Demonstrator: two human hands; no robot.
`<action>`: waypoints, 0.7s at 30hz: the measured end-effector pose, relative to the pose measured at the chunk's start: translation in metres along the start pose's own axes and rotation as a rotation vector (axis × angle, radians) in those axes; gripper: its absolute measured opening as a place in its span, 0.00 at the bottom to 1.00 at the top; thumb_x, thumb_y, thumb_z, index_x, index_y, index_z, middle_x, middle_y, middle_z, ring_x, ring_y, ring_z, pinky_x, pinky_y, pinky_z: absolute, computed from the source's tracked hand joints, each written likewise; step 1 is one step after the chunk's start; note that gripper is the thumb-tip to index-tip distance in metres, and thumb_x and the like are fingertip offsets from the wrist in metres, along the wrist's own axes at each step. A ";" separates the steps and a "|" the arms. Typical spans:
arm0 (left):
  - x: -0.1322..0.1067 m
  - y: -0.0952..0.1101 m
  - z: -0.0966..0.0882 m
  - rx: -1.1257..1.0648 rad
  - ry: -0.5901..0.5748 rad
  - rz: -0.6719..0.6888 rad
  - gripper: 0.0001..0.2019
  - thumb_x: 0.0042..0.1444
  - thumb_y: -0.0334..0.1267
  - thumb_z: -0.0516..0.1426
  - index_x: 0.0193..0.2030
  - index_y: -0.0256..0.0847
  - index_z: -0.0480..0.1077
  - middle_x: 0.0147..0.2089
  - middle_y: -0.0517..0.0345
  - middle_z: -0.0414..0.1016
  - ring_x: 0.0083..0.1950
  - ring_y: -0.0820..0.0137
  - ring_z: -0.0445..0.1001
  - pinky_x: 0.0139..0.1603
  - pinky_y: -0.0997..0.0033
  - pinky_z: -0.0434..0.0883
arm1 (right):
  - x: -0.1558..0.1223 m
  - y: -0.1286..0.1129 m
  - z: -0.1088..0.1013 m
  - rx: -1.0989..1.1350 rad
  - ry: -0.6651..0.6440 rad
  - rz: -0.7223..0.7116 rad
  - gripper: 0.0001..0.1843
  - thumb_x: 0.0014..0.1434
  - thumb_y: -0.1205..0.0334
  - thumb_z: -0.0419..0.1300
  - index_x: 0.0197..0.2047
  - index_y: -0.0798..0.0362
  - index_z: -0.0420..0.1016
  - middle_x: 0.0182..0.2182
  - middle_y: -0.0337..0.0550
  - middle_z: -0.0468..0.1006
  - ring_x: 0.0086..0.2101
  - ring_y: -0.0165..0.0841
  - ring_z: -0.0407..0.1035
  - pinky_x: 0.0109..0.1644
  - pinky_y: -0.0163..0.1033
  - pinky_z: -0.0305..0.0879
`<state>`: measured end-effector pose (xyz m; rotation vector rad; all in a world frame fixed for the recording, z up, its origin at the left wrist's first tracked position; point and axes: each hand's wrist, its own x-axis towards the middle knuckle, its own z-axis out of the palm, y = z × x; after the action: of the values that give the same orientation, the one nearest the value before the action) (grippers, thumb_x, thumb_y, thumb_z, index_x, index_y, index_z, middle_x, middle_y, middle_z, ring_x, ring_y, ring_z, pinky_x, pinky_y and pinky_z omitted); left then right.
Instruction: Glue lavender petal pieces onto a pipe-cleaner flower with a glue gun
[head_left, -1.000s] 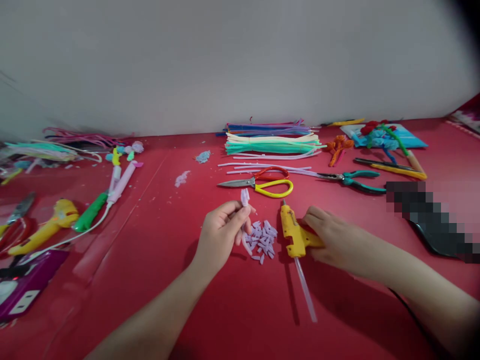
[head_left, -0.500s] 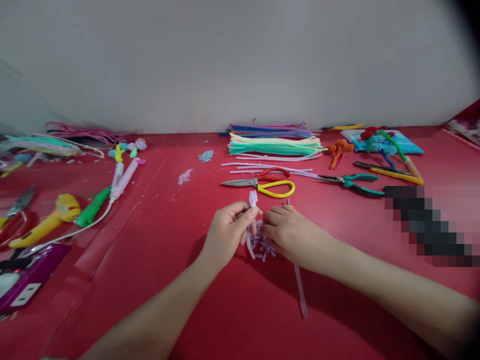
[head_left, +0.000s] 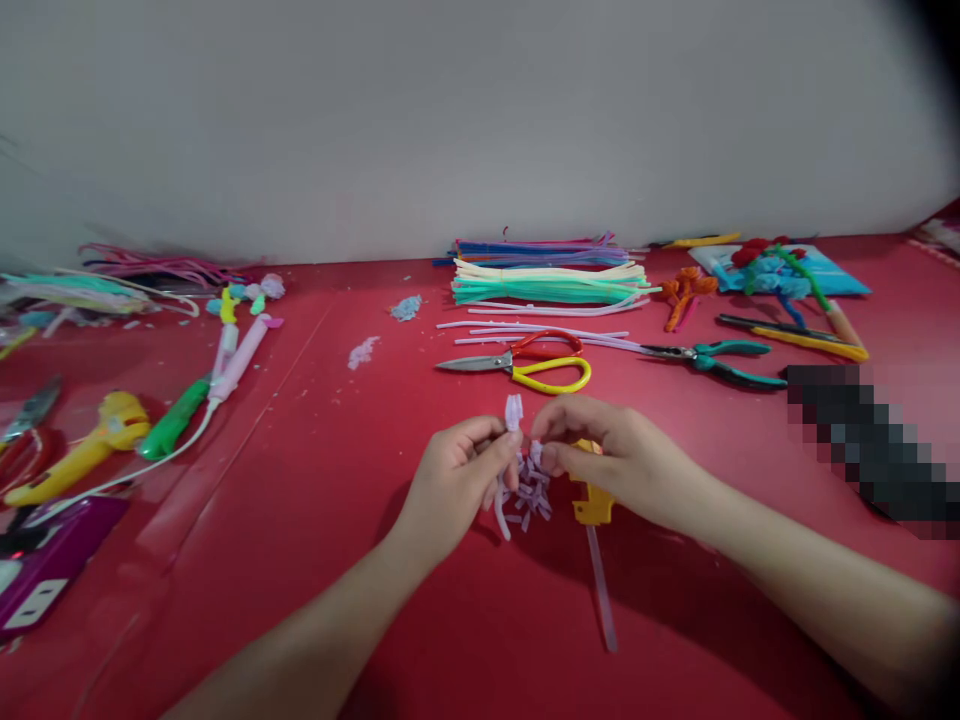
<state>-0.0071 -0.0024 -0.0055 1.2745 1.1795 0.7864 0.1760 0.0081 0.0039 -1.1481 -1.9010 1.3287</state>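
My left hand pinches a lilac pipe cleaner flower, its tufted top above the thumb and its stem hanging below. Just right of it, my right hand has thumb and forefinger closed on a short lilac pipe cleaner piece. Beneath both hands lies a small heap of cut lilac pieces. A yellow glue gun rests partly hidden under my right hand, with a clear glue stick sticking out of it toward me.
Scissors with red and yellow handles lie beyond my hands, near green-handled pliers. Pipe cleaner bundles sit against the wall. At left are another yellow glue gun, a white cord and a purple power strip.
My right hand has lifted and turned from the heap, now showing a small lilac piece between its fingertips and uncovering the yellow glue gun. The left hand keeps its hold; the view has shifted slightly.
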 end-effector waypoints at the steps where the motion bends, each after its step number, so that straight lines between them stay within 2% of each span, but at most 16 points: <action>1: -0.001 0.000 0.001 0.013 -0.011 -0.004 0.13 0.58 0.43 0.53 0.27 0.37 0.65 0.21 0.65 0.67 0.16 0.82 0.54 0.18 0.80 0.54 | 0.000 0.001 -0.001 0.032 0.015 0.002 0.06 0.57 0.70 0.52 0.39 0.51 0.64 0.28 0.33 0.71 0.29 0.25 0.66 0.33 0.30 0.62; 4: -0.004 -0.001 0.005 0.048 -0.033 -0.010 0.14 0.58 0.43 0.53 0.26 0.37 0.64 0.21 0.65 0.66 0.17 0.82 0.54 0.18 0.80 0.54 | -0.001 0.000 -0.001 0.023 0.026 0.002 0.10 0.56 0.71 0.53 0.41 0.50 0.59 0.26 0.31 0.70 0.27 0.25 0.65 0.32 0.30 0.61; 8: -0.007 0.001 0.009 0.076 -0.019 0.005 0.14 0.58 0.42 0.53 0.25 0.37 0.64 0.20 0.65 0.65 0.18 0.81 0.56 0.20 0.80 0.56 | -0.003 -0.006 0.001 -0.038 0.039 0.004 0.11 0.54 0.72 0.53 0.39 0.50 0.58 0.25 0.30 0.70 0.25 0.24 0.63 0.31 0.30 0.60; 12: -0.008 0.005 0.010 0.044 0.055 -0.003 0.12 0.58 0.42 0.53 0.26 0.38 0.64 0.19 0.65 0.66 0.17 0.81 0.55 0.18 0.80 0.55 | -0.002 -0.008 0.004 0.030 0.123 0.056 0.06 0.55 0.65 0.57 0.35 0.51 0.61 0.25 0.32 0.69 0.25 0.26 0.64 0.29 0.31 0.61; 14: -0.008 0.006 0.010 0.017 0.067 0.001 0.12 0.58 0.42 0.53 0.26 0.38 0.64 0.20 0.65 0.66 0.16 0.81 0.55 0.17 0.81 0.55 | -0.001 -0.006 0.006 0.100 0.124 0.084 0.05 0.56 0.61 0.57 0.32 0.53 0.64 0.23 0.34 0.68 0.25 0.26 0.64 0.29 0.31 0.62; 17: -0.008 0.005 0.009 0.001 0.032 0.010 0.13 0.58 0.42 0.53 0.26 0.38 0.64 0.21 0.64 0.68 0.16 0.82 0.56 0.17 0.81 0.55 | -0.002 -0.007 0.005 0.180 0.118 0.116 0.08 0.58 0.59 0.55 0.29 0.53 0.66 0.22 0.34 0.69 0.24 0.26 0.66 0.29 0.32 0.64; 21: -0.009 0.004 0.009 -0.011 -0.037 -0.012 0.12 0.58 0.41 0.53 0.26 0.38 0.65 0.20 0.64 0.67 0.16 0.82 0.55 0.17 0.81 0.54 | -0.005 -0.014 -0.002 -0.002 0.195 0.004 0.06 0.59 0.62 0.54 0.31 0.52 0.65 0.22 0.32 0.69 0.23 0.24 0.65 0.28 0.30 0.62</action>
<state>-0.0001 -0.0124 -0.0003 1.2668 1.1509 0.7571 0.1753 0.0030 0.0182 -1.2359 -1.7610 1.1713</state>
